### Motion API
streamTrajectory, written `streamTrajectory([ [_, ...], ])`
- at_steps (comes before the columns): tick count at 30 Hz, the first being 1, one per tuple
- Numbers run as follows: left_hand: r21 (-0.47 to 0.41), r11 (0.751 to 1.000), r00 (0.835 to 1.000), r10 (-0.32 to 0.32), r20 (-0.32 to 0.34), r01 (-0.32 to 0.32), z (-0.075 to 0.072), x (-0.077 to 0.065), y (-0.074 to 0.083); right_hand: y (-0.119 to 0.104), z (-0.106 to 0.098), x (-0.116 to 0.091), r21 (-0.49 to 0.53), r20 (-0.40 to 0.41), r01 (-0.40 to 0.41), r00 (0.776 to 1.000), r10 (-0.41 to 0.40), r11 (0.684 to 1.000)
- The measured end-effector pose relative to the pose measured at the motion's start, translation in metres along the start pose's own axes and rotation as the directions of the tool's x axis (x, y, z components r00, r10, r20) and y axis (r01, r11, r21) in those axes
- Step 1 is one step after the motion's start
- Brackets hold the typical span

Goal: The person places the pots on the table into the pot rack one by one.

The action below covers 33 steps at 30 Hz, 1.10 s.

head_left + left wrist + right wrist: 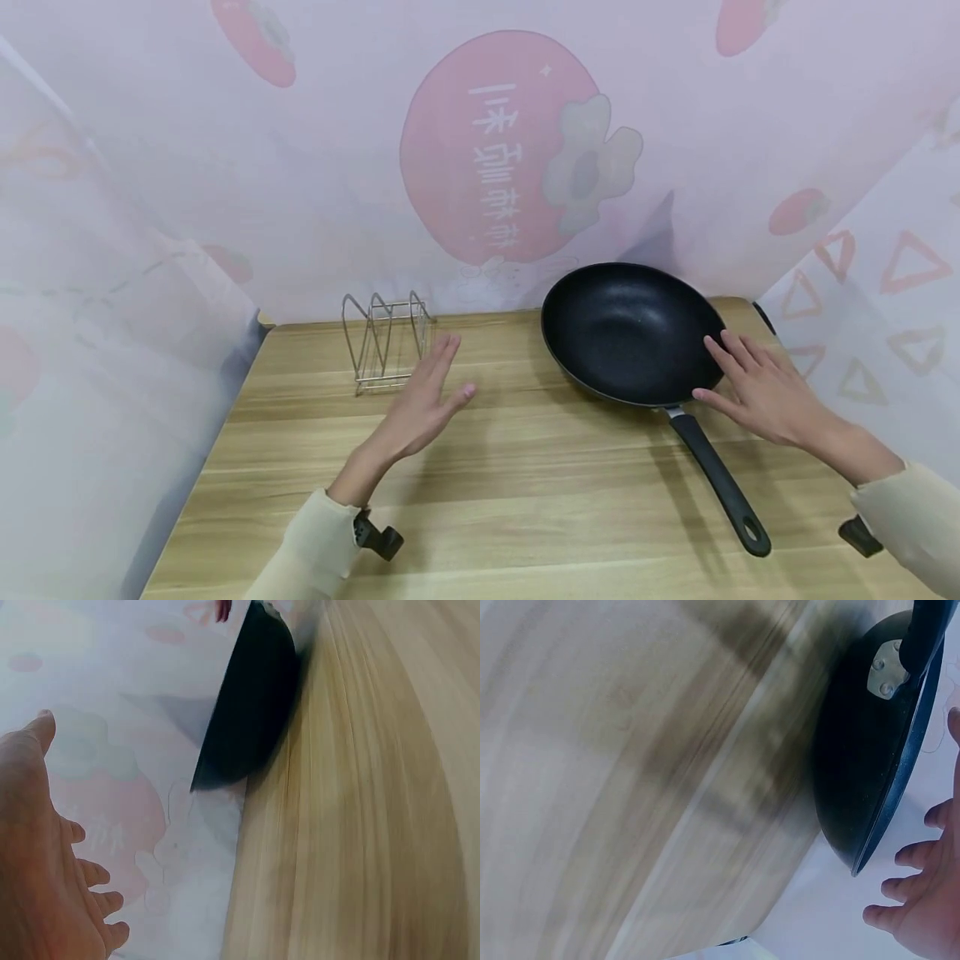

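A black frying pan [626,333] with a long black handle [723,487] sits at the back right of the wooden table, its handle toward the front right. My right hand [765,392], fingers extended, hovers by the pan's right rim and holds nothing; whether it touches the rim I cannot tell. The pan's outer side [862,750] shows in the right wrist view. To the left, a wire rack [386,342] with upright loops stands near the back edge. My left hand [423,408], fingers straight and thumb apart, is raised in front of the rack's right side, holding nothing.
The wooden table [525,500] ends at the back against a pale pink cloth backdrop [337,167] with strawberry prints. Similar cloth hangs at both sides. Each wrist wears a small black camera; one [378,536] is on the left.
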State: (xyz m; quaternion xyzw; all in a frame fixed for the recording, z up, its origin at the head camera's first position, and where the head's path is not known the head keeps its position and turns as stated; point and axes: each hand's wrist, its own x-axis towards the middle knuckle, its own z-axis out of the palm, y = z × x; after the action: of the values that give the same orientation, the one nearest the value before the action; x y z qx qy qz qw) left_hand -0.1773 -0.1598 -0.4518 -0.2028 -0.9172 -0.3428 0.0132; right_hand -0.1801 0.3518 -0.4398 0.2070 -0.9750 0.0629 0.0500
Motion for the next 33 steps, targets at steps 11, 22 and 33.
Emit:
streamTrajectory([
  [11, -0.255, 0.965, 0.997, -0.035, 0.072, 0.053, 0.024, 0.0, 0.019, -0.005, -0.002, -0.01, 0.039, 0.037, -0.037, 0.999, 0.036, 0.999],
  [22, -0.518, 0.842, 0.979, -0.051, 0.197, 0.148, 0.04, -0.003, 0.041, -0.005, -0.002, -0.022, 0.215, 0.138, -0.15, 0.983, 0.122, 0.965],
  [33, -0.693, 0.665, 0.951, -0.094, 0.293, 0.279, 0.051, 0.001, 0.058, -0.013, -0.006, -0.032, 0.395, 0.25, -0.247, 0.956, 0.155, 0.885],
])
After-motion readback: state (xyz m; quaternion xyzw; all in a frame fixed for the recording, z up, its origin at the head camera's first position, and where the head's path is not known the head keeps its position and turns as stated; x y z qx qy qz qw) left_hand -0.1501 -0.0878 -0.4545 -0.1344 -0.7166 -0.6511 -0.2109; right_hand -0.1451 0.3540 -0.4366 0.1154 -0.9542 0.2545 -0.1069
